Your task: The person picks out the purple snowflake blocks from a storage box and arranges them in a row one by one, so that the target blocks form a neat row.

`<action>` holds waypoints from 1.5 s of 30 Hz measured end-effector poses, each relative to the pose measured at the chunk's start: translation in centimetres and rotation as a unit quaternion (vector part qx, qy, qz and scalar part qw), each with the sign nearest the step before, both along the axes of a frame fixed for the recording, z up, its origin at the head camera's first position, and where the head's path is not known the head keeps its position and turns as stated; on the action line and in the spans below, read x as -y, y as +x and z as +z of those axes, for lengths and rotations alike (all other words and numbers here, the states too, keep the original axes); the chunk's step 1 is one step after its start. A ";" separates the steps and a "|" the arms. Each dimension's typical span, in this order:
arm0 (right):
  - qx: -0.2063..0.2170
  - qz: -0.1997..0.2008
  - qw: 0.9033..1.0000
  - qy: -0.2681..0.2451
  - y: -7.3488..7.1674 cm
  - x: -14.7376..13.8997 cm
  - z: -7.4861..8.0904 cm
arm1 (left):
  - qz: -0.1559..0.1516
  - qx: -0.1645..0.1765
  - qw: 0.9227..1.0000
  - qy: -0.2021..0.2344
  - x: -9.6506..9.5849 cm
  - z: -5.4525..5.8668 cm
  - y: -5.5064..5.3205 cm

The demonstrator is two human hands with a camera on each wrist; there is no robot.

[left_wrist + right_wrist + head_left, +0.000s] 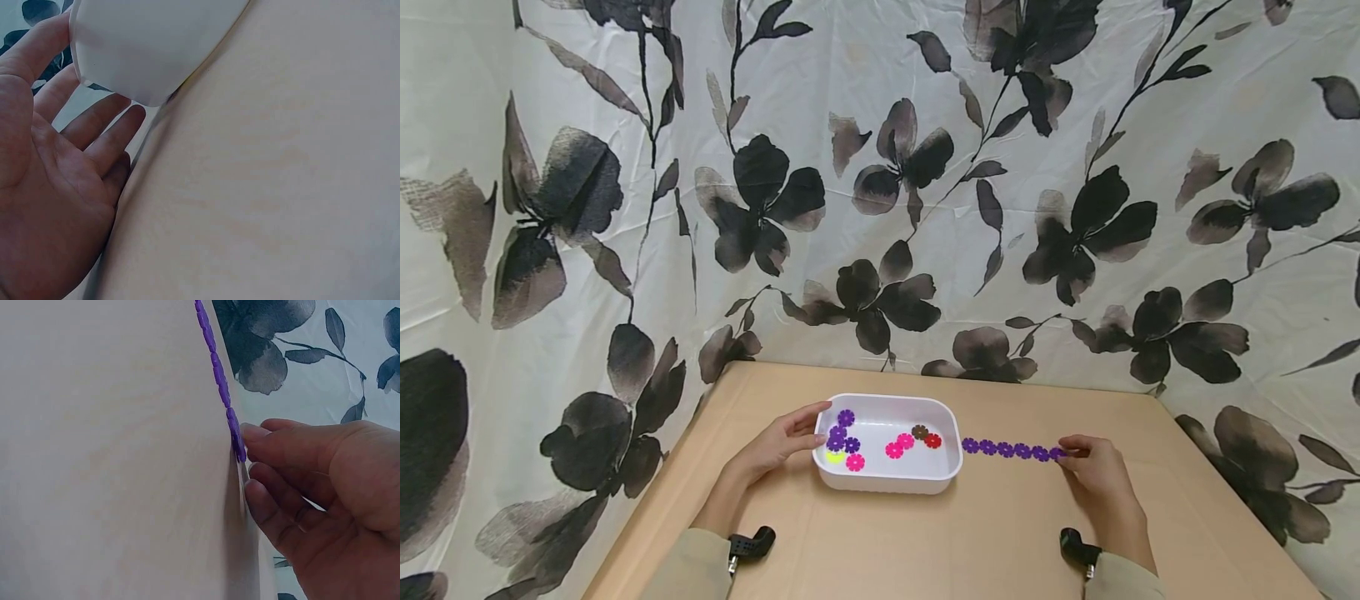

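Note:
A white plastic tray (891, 482) sits on the table, holding small flower-shaped plastic pieces. My left hand (781, 437) holds its left end, thumb and index finger at the rim; in the left wrist view the tray's end wall (156, 50) shows, with the other fingers loosely extended below it. To the right of the tray lies a straight chain of purple flower-shaped pieces (1006, 449), reaching from near the tray's wall to my right hand (1097, 471). Thumb and fingertips of that hand pinch the chain's right end. In the right wrist view the purple chain (220, 378) appears edge-on.
Inside the tray, purple pieces (837, 438), a yellow piece (835, 457) and a pink piece (855, 462) lie at the left; pink, brown (920, 432) and red (932, 441) ones sit further right. A floral cloth (865, 208) hangs behind the wooden table (910, 542).

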State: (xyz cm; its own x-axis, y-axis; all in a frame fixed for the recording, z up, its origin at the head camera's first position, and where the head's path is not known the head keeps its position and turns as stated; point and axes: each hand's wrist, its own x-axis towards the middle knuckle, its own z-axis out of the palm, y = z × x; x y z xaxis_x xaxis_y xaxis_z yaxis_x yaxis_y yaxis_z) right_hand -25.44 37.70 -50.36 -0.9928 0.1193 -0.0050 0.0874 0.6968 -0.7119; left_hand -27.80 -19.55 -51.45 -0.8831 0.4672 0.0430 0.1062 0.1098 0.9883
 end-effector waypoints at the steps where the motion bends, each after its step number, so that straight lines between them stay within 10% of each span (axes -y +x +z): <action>1: 0.000 -0.002 1.000 -0.002 0.0 0.1 0.1 | -0.001 -0.001 1.000 -0.001 0.0 0.0 0.0; 20: -0.202 0.111 0.973 -0.017 -2.1 10.8 4.2 | -0.008 -0.015 1.000 -0.002 0.1 -0.3 -0.3; 32: -0.143 0.254 0.951 -0.100 -2.3 21.0 4.3 | -0.002 -0.009 1.000 -0.002 0.1 -0.5 -0.2; 45: -0.116 0.363 0.925 0.012 -3.2 27.7 4.5 | -0.009 -0.015 1.000 0.002 0.0 -0.5 -0.1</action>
